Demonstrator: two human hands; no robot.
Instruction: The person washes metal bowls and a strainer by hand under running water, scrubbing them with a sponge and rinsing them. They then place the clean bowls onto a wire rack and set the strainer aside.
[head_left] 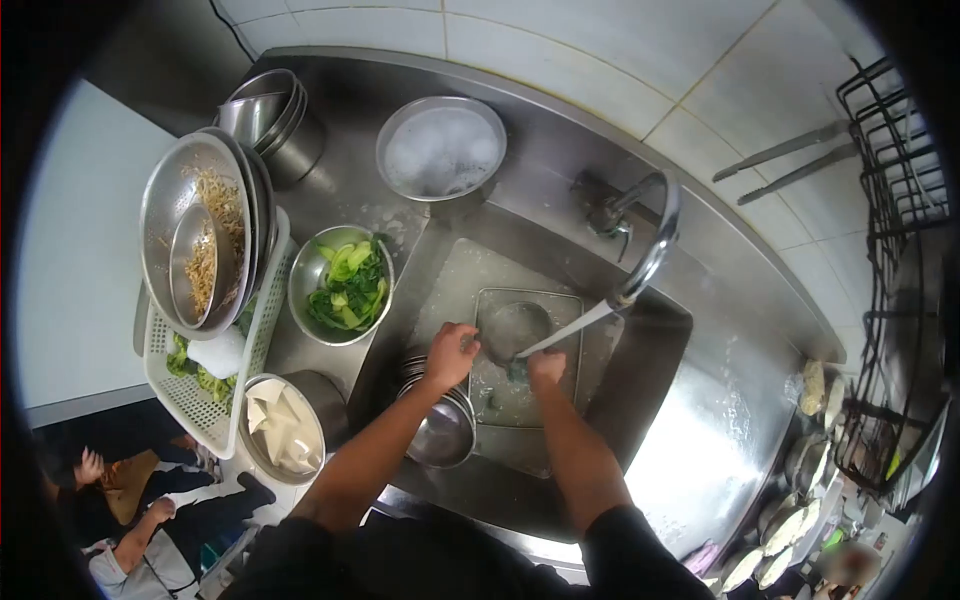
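My hands work inside the steel sink (640,370), on either side of a round metal bowl (521,328). A stream of water from the curved faucet (655,255) falls at the bowl's near right edge. My right hand (546,368) is closed beside that stream, with a dark greenish scouring pad (517,371) at its fingertips. To the left of the bowl, my left hand (454,352) has its fingers curled inward; what they hold, if anything, is hidden. Under the bowl lies a rectangular wire-rimmed tray (530,428). Stacked metal bowls (441,436) stand below my left forearm.
A basin of suds (441,148) stands behind the sink. Left are a bowl of leafy greens (346,282), a pot of white pieces (285,428), a plastic basket (262,330) and stacked colanders (165,215). A wire rack (890,230) hangs right. People (150,520) are at lower left.
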